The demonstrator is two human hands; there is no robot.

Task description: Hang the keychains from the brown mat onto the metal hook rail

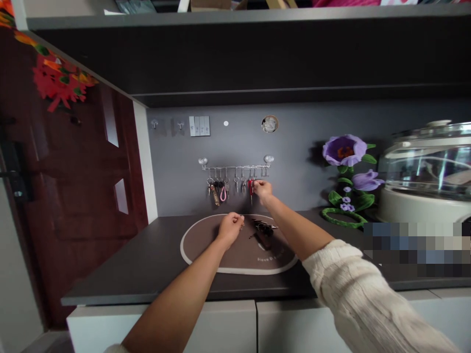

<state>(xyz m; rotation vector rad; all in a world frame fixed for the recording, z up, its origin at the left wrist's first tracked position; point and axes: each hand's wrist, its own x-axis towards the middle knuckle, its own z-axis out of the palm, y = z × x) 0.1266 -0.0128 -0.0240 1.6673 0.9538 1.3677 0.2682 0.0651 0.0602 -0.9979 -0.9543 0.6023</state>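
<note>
At the hook rail (235, 167) on the grey back wall, my right hand (263, 190) is closed, its fingertips pinched at a red keychain (250, 187) with a key hanging under it. The keychain sits just below one of the hooks. Lower and to the left, my left hand (231, 229) is closed above the brown oval mat (206, 245); its curled fingers hide whatever may be in them. A dark bunch of keys (264, 229) lies on the mat between my forearms. On the rail's left hooks hang several keys, a brown tag (214, 195) and a pink loop (222, 193).
Purple fabric flowers (345, 150) and a white appliance with a clear lid (430, 166) stand at the right of the counter (121, 267). A dark shelf (257, 59) overhangs it. A red-brown door (91, 196) is at the left.
</note>
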